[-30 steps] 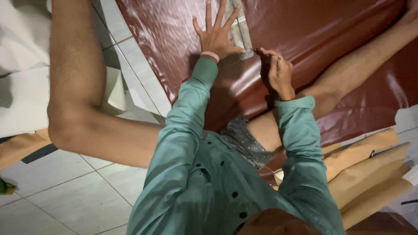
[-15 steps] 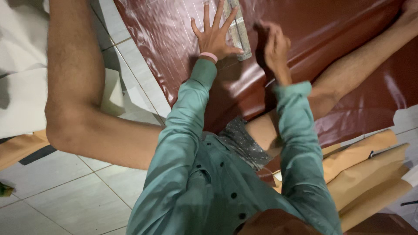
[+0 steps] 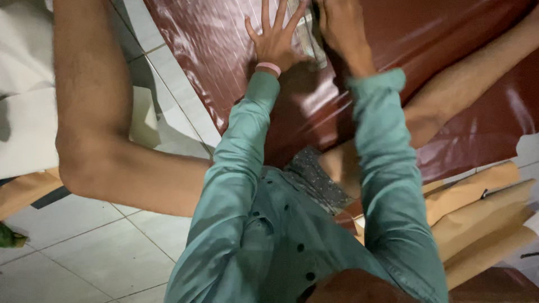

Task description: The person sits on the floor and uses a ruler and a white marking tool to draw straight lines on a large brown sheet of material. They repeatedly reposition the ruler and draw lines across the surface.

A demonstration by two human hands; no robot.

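Two hands at the top edge, both on the glossy sheet. Left hand (image 3: 276, 35) flat and released, five fingers fanned wide, palm pressing the sheet, a pink band at the wrist. Right hand (image 3: 341, 29) curled down just beside it, fingers bent onto the pale strip; whether pinching it or only pressing, cannot tell, fingertips hidden under the knuckles.

Then, largest to smallest:

One dark red glossy sheet (image 3: 438, 50), spread over the floor, filling the upper right, wrinkled and shining with reflections.

One white tiled floor (image 3: 84, 252), bare at lower left and along the sheet's left edge.

Two bare legs: left leg (image 3: 95, 118) bent at the knee over the tiles, right leg (image 3: 449, 90) stretched across the sheet toward the upper right.

Two teal sleeves (image 3: 236, 168) reaching forward, covering the middle of the sheet and blocking the view of it there.

One white cloth or sheet (image 3: 22, 112) at the far left, partly behind the left leg.

Brown paper pieces (image 3: 483, 224) at lower right, overlapping, at least three layers visible, exact count unclear.

One pale strip (image 3: 309, 39), narrow, lying on the red sheet between the two hands, its upper end cut off by the frame edge, partly covered by the right hand.
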